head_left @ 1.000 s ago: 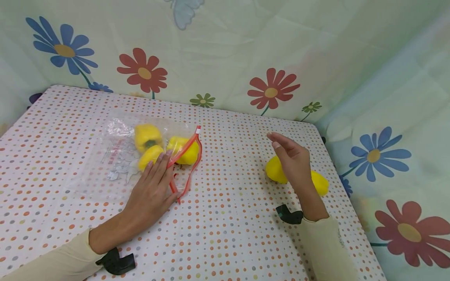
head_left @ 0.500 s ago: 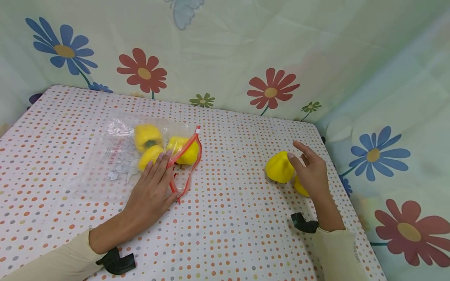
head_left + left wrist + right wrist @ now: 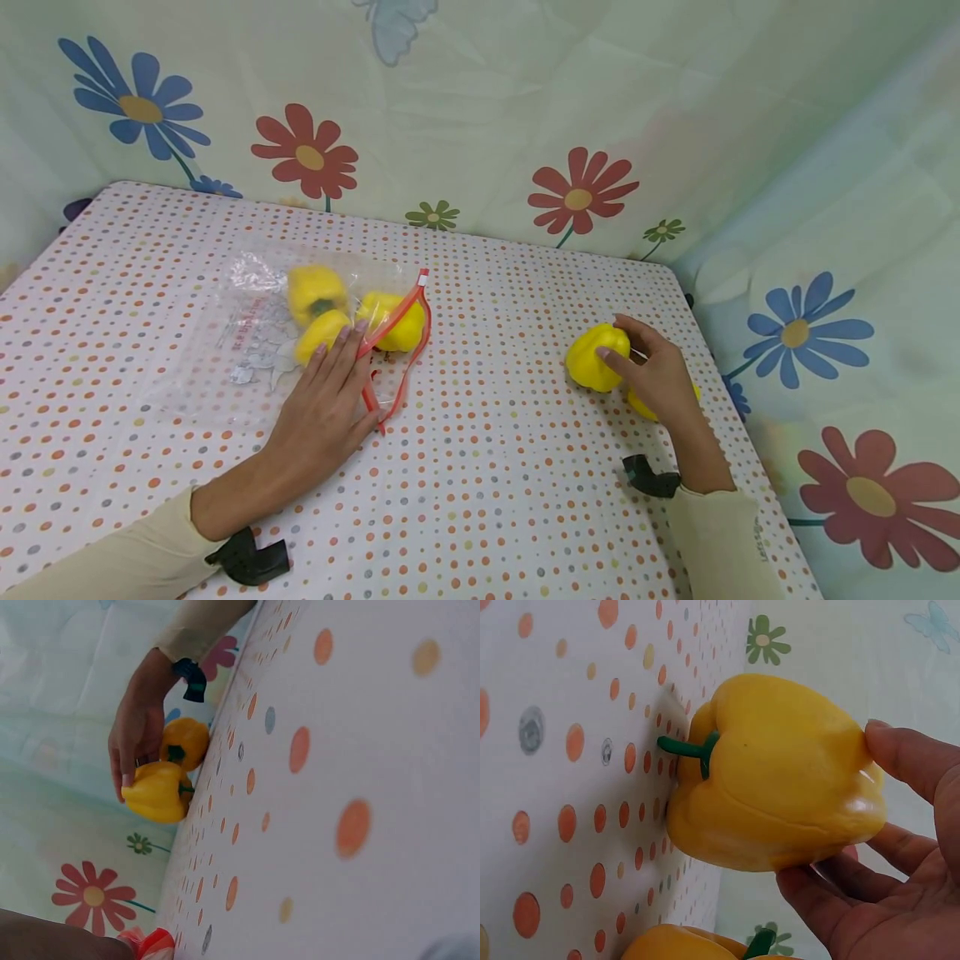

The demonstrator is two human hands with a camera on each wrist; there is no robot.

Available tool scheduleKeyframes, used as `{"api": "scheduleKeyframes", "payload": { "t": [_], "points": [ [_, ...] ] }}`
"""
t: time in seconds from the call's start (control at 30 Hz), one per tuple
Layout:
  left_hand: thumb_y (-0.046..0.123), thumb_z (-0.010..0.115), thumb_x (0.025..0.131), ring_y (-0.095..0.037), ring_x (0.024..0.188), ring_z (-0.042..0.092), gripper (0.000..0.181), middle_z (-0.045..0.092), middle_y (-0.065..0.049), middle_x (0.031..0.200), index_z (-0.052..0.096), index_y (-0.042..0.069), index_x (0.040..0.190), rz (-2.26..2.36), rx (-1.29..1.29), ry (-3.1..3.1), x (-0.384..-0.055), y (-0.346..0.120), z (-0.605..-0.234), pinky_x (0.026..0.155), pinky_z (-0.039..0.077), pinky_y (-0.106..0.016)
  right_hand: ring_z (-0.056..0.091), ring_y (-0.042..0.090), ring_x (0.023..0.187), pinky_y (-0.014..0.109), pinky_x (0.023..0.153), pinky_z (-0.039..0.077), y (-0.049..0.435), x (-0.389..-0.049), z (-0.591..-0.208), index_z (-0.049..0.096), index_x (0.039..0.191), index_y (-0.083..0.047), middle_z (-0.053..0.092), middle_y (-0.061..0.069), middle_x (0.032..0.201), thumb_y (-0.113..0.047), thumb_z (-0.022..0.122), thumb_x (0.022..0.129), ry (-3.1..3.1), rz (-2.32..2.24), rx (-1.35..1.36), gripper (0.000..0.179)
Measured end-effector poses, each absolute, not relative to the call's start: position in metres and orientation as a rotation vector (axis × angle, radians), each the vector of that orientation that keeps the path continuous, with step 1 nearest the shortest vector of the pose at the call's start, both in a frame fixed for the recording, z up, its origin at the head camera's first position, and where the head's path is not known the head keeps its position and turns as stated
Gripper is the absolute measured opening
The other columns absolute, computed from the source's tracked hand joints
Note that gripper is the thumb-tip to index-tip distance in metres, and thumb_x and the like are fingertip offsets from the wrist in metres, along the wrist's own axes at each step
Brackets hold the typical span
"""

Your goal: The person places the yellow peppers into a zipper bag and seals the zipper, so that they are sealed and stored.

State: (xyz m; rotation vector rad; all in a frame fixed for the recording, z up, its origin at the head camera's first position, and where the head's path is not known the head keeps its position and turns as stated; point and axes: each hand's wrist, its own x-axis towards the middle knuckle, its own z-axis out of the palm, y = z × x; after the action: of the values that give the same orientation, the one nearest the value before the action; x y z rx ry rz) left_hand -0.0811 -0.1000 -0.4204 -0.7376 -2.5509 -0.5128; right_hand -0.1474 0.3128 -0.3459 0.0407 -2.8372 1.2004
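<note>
In the head view my left hand [image 3: 322, 417] lies with straight fingers on a clear zip bag [image 3: 202, 367] with a red zip edge [image 3: 408, 375]. Inside the bag are several yellow bell peppers, one [image 3: 317, 292] at the back and one [image 3: 397, 323] by the mouth. To the right, my right hand [image 3: 663, 379] grips another yellow bell pepper [image 3: 596, 358] between thumb and fingers. Its green stem [image 3: 705, 754] shows in the right wrist view, where the pepper is at the tabletop. One more yellow bell pepper [image 3: 186, 742] sits close behind it, partly hidden by the hand in the head view.
A dotted cloth [image 3: 480, 467] covers the table. Flowered curtains [image 3: 465, 108] hang behind it and along the right side. Each wrist carries a black camera mount, such as the right one [image 3: 649, 477].
My right hand moved right, off the front pepper, then closed its thumb and fingers on that pepper. My left hand and the bag have stayed where they were.
</note>
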Motion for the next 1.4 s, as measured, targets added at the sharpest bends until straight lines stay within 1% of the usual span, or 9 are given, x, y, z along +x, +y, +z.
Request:
{"api": "scheduleKeyframes", "payload": {
  "t": [0.3, 0.53, 0.63, 0.77, 0.83, 0.9, 1.0, 1.17, 1.4],
  "points": [
    [0.02, 0.084, 0.075, -0.033, 0.146, 0.011, 0.09, 0.009, -0.019, 0.16, 0.034, -0.013, 0.143, -0.522, -0.741, -2.545, -0.081, -0.1, -0.42, 0.115, 0.014, -0.05, 0.049, 0.036, 0.124, 0.046, 0.1, 0.042, 0.314, -0.147, -0.348, 0.042, 0.146, -0.001, 0.048, 0.021, 0.137, -0.029, 0.065, 0.095, -2.878, 1.145, 0.05, 0.063],
    [0.02, 0.084, 0.076, -0.034, 0.146, 0.011, 0.089, 0.009, -0.019, 0.16, 0.035, -0.013, 0.142, -0.515, -0.745, -2.542, -0.082, -0.1, -0.419, 0.115, 0.015, -0.052, 0.051, 0.037, 0.12, 0.05, 0.1, 0.043, 0.309, -0.148, -0.349, 0.042, 0.145, 0.0, 0.047, 0.021, 0.133, -0.029, 0.065, 0.095, -2.871, 1.155, 0.121, 0.063],
    [0.02, 0.084, 0.076, -0.034, 0.146, 0.011, 0.089, 0.008, -0.019, 0.16, 0.035, -0.013, 0.142, -0.515, -0.745, -2.542, -0.081, -0.1, -0.419, 0.115, 0.015, -0.052, 0.048, 0.036, 0.124, 0.037, 0.097, 0.047, 0.306, -0.148, -0.349, 0.043, 0.146, -0.003, 0.045, 0.018, 0.138, -0.035, 0.064, 0.094, -2.871, 1.226, 0.101, 0.064],
    [0.021, 0.085, 0.075, -0.033, 0.146, 0.011, 0.091, 0.008, -0.018, 0.161, 0.035, -0.013, 0.143, -0.516, -0.738, -2.547, -0.081, -0.1, -0.42, 0.115, 0.014, -0.051, 0.048, 0.028, 0.126, 0.024, 0.091, 0.049, 0.313, -0.159, -0.371, 0.044, 0.146, -0.013, 0.045, 0.01, 0.143, -0.045, 0.064, 0.092, -2.837, 1.351, 0.071, 0.066],
    [0.021, 0.085, 0.074, -0.033, 0.146, 0.01, 0.091, 0.008, -0.018, 0.161, 0.035, -0.013, 0.143, -0.514, -0.736, -2.548, -0.081, -0.1, -0.42, 0.115, 0.014, -0.051, 0.048, 0.027, 0.128, 0.028, 0.095, 0.048, 0.309, -0.161, -0.375, 0.043, 0.147, -0.013, 0.046, 0.009, 0.144, -0.046, 0.064, 0.092, -2.831, 1.41, 0.05, 0.068],
    [0.021, 0.085, 0.075, -0.033, 0.146, 0.011, 0.091, 0.008, -0.018, 0.161, 0.035, -0.013, 0.143, -0.514, -0.736, -2.547, -0.081, -0.1, -0.419, 0.115, 0.014, -0.051, 0.047, 0.027, 0.129, 0.034, 0.1, 0.045, 0.297, -0.157, -0.368, 0.041, 0.148, -0.009, 0.046, 0.012, 0.144, -0.042, 0.064, 0.093, -2.83, 1.491, 0.032, 0.068],
    [0.021, 0.085, 0.075, -0.033, 0.146, 0.011, 0.091, 0.008, -0.018, 0.161, 0.035, -0.013, 0.143, -0.509, -0.738, -2.548, -0.081, -0.1, -0.419, 0.115, 0.015, -0.051, 0.047, 0.029, 0.128, 0.035, 0.101, 0.044, 0.282, -0.155, -0.363, 0.037, 0.15, -0.013, 0.046, 0.013, 0.143, -0.039, 0.063, 0.094, -2.838, 1.562, 0.024, 0.068],
    [0.021, 0.085, 0.074, -0.033, 0.146, 0.011, 0.091, 0.009, -0.019, 0.161, 0.035, -0.013, 0.143, -0.5, -0.732, -2.548, -0.08, -0.099, -0.418, 0.115, 0.014, -0.051, 0.051, 0.025, 0.12, 0.024, 0.094, 0.047, 0.267, -0.157, -0.367, 0.04, 0.149, -0.021, 0.048, 0.01, 0.138, -0.035, 0.063, 0.096, -2.798, 1.709, 0.075, 0.06],
    [0.02, 0.085, 0.075, -0.033, 0.147, 0.01, 0.091, 0.009, -0.019, 0.161, 0.035, -0.013, 0.143, -0.508, -0.729, -2.553, -0.08, -0.099, -0.417, 0.115, 0.013, -0.051, 0.054, 0.023, 0.118, 0.026, 0.093, 0.049, 0.242, -0.159, -0.372, 0.047, 0.143, -0.017, 0.051, 0.008, 0.135, -0.032, 0.065, 0.095, -2.756, 1.854, 0.146, 0.054]
  ]
}}
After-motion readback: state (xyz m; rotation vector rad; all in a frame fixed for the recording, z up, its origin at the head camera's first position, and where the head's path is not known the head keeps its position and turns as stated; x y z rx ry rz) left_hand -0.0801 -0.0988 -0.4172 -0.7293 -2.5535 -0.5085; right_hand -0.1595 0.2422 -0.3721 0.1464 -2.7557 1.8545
